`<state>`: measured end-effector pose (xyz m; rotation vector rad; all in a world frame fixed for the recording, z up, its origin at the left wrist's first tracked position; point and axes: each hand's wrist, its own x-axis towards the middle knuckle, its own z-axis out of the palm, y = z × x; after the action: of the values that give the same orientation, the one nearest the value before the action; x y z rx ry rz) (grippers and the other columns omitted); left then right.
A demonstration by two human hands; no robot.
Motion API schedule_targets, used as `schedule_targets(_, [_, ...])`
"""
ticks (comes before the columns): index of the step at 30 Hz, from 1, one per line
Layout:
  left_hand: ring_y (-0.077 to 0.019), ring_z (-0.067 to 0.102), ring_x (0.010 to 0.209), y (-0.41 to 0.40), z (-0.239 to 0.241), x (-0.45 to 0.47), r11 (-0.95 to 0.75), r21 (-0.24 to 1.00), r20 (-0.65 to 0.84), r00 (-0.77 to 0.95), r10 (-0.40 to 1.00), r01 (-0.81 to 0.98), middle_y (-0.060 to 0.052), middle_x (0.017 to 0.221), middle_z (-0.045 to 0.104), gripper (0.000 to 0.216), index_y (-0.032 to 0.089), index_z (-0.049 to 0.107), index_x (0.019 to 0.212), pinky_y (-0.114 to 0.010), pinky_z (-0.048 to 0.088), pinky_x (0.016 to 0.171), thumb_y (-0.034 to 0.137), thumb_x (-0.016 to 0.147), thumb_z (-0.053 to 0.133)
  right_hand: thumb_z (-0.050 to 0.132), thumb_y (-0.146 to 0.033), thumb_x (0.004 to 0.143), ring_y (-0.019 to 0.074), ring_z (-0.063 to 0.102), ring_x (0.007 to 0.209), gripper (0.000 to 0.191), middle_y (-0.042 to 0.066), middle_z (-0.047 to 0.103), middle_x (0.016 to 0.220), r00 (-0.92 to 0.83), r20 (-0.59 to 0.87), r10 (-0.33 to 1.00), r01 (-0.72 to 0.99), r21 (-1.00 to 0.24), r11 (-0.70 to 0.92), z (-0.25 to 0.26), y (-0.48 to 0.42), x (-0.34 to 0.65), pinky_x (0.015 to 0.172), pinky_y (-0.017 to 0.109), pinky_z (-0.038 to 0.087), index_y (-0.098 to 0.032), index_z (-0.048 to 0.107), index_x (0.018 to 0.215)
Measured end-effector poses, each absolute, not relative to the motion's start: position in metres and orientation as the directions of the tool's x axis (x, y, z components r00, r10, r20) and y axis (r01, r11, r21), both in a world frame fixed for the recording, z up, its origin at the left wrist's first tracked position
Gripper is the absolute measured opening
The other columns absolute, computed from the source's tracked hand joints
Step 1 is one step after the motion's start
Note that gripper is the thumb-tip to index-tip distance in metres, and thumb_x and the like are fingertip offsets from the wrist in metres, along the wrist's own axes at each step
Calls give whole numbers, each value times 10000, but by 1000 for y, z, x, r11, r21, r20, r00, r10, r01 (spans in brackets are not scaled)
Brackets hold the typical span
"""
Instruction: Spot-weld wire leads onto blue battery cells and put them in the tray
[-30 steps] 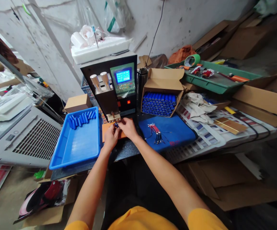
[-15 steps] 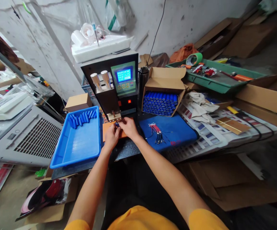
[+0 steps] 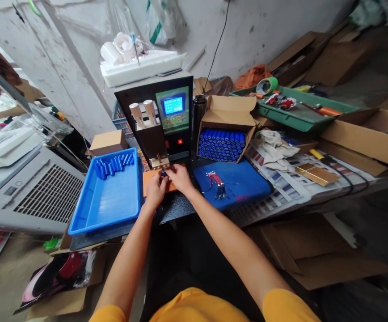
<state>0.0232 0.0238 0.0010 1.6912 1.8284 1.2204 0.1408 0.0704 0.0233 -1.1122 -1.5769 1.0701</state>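
Both of my hands meet under the electrode pins (image 3: 159,158) of a black spot welder (image 3: 150,143) with a lit blue screen. My left hand (image 3: 155,190) is closed around a blue battery cell (image 3: 163,172), mostly hidden by the fingers. My right hand (image 3: 180,179) pinches close beside that cell, right below the pins; what is in its fingertips is too small and covered to make out. An orange block (image 3: 148,178) lies under the hands. To the right, red and black wire leads (image 3: 217,184) rest on a blue pouch (image 3: 247,179).
On the left stands a blue tray (image 3: 113,205) with several blue cells (image 3: 115,165) at its far end. An open carton (image 3: 230,103) packed with cells sits right of the welder. Farther right are a green tray (image 3: 304,118), a cloth (image 3: 274,150) and cardboard.
The camera view has shifted slightly, so the surroundings on the right appear a little farther left. My hands keep nearly the same place and hold under the pins.
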Motion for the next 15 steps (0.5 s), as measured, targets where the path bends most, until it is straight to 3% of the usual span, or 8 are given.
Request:
schedule_targets(4, [-152, 586, 712, 22, 4, 25, -132, 781, 306, -191, 933, 610, -38, 821, 661, 198, 175, 630, 983, -263, 424, 673, 297, 876, 517, 576, -286, 790, 138, 606, 653, 131, 6, 654, 685, -185, 184, 965, 160, -963, 215, 25, 64, 145, 598, 221, 452, -168, 613, 746])
schedule_targets(8, [-135, 558, 632, 19, 1, 27, -102, 765, 315, -232, 920, 637, -5, 706, 621, 214, 173, 635, 977, -243, 404, 616, 329, 863, 541, 599, -294, 780, 153, 617, 675, 136, 24, 671, 715, -190, 192, 963, 176, -958, 226, 29, 51, 152, 631, 250, 468, -165, 634, 761])
schedule_targets(11, [-139, 566, 647, 17, -3, 28, -123, 691, 377, -210, 902, 713, -14, 716, 622, 221, 169, 630, 992, -245, 409, 622, 324, 860, 546, 627, -306, 776, 167, 612, 683, 152, 45, 681, 727, -181, 206, 962, 239, -939, 246, 35, 40, 157, 656, 277, 466, -160, 666, 759])
schedule_targets(15, [-182, 607, 756, 10, -4, 29, -218, 603, 453, -104, 885, 767, -70, 833, 655, 219, 156, 630, 982, -292, 441, 701, 303, 865, 517, 610, -318, 801, 150, 531, 572, 216, 23, 620, 584, -176, 220, 959, 334, -904, 269, 36, 26, 157, 578, 275, 425, -170, 672, 657])
